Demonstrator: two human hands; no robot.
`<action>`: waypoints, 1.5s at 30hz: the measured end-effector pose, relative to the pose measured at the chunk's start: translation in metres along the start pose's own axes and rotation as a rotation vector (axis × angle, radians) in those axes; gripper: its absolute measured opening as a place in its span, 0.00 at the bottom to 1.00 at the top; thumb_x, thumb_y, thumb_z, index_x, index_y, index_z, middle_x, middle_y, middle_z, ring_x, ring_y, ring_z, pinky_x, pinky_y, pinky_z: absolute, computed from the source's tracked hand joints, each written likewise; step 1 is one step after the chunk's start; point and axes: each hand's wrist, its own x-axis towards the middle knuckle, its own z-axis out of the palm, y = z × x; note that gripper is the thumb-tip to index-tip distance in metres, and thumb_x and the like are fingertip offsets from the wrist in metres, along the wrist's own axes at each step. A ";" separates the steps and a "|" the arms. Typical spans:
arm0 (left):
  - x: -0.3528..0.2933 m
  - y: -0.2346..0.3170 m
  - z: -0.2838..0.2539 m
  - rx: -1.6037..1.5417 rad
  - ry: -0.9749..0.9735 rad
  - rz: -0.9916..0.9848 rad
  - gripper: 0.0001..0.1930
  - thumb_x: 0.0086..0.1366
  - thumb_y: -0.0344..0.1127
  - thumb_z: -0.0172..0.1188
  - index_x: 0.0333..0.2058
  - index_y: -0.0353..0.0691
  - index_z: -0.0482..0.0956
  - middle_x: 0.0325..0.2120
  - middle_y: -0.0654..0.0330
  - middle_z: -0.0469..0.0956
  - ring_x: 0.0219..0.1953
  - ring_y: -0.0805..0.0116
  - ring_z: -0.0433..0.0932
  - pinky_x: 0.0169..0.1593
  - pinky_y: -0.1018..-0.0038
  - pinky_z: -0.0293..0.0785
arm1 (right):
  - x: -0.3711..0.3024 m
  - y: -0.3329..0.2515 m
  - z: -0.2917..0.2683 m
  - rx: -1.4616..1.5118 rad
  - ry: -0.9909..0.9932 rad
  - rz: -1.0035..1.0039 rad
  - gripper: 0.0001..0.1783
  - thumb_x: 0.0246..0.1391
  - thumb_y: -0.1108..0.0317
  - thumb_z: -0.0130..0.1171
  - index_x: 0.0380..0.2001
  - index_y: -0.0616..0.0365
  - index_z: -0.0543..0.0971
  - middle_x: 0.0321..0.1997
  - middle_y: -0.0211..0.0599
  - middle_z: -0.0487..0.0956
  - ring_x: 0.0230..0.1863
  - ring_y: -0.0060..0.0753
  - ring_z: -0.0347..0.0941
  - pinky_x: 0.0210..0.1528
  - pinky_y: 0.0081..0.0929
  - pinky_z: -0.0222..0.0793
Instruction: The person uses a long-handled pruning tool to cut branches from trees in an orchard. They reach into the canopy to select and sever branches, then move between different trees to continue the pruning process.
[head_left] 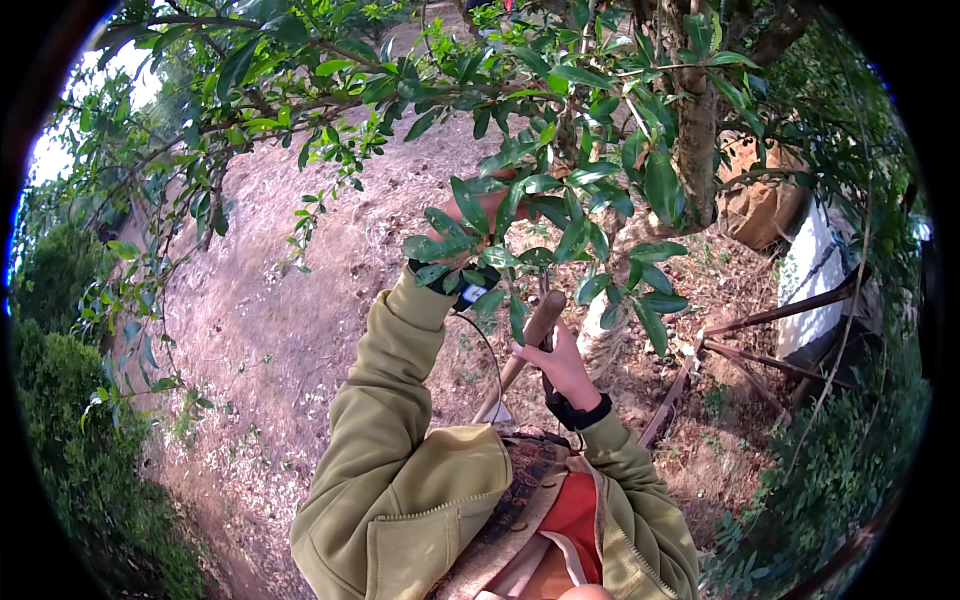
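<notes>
My left hand reaches up among the green leaves of a branch. Leaves cover most of its fingers, so I cannot see whether it grips a stem. A black band with a small pale-faced device circles that wrist. Lower and to the right, my right hand is closed around a brown wooden handle, its thumb lying across the wood. The handle slants down to the left, toward my jacket. Something thin and dark runs beside it, too hidden to name. A black band sits on my right wrist.
A tree trunk rises just ahead on the right. Behind it are a large brown rock and a white sack. Rusty metal bars stand at the right. Leafy branches hang overhead and left, above dry, littered ground.
</notes>
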 end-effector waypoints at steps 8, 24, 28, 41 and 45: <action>-0.035 0.010 0.028 0.324 0.068 -0.015 0.22 0.68 0.46 0.52 0.48 0.31 0.74 0.39 0.54 0.79 0.38 0.63 0.80 0.45 0.67 0.78 | -0.006 -0.006 -0.004 0.038 -0.011 0.022 0.25 0.49 0.71 0.68 0.48 0.59 0.68 0.41 0.30 0.74 0.41 0.20 0.71 0.44 0.23 0.68; -0.109 0.036 0.073 0.497 0.393 0.375 0.19 0.68 0.34 0.53 0.55 0.33 0.69 0.51 0.54 0.74 0.51 0.67 0.74 0.57 0.71 0.69 | 0.001 0.002 -0.007 -0.027 -0.023 0.031 0.30 0.48 0.70 0.68 0.53 0.59 0.65 0.43 0.30 0.73 0.45 0.21 0.70 0.48 0.23 0.67; -0.118 0.055 0.096 0.862 0.597 0.710 0.12 0.70 0.32 0.50 0.47 0.34 0.74 0.42 0.57 0.77 0.45 0.71 0.75 0.52 0.74 0.70 | 0.000 -0.001 -0.010 0.085 -0.072 0.019 0.29 0.49 0.69 0.67 0.52 0.59 0.65 0.41 0.30 0.73 0.45 0.22 0.70 0.50 0.25 0.66; -0.101 0.070 0.152 1.901 0.295 0.693 0.15 0.53 0.26 0.63 0.41 0.42 0.81 0.30 0.60 0.75 0.32 0.60 0.73 0.38 0.66 0.67 | 0.002 -0.016 -0.006 0.144 -0.060 -0.021 0.20 0.51 0.71 0.64 0.46 0.59 0.69 0.39 0.30 0.73 0.43 0.23 0.71 0.49 0.26 0.67; -0.100 0.062 0.148 1.904 0.264 0.564 0.12 0.54 0.26 0.63 0.39 0.41 0.80 0.31 0.59 0.75 0.34 0.59 0.73 0.39 0.65 0.68 | 0.004 -0.009 -0.010 0.156 -0.073 -0.039 0.22 0.51 0.71 0.64 0.47 0.59 0.68 0.42 0.30 0.72 0.44 0.23 0.70 0.50 0.25 0.67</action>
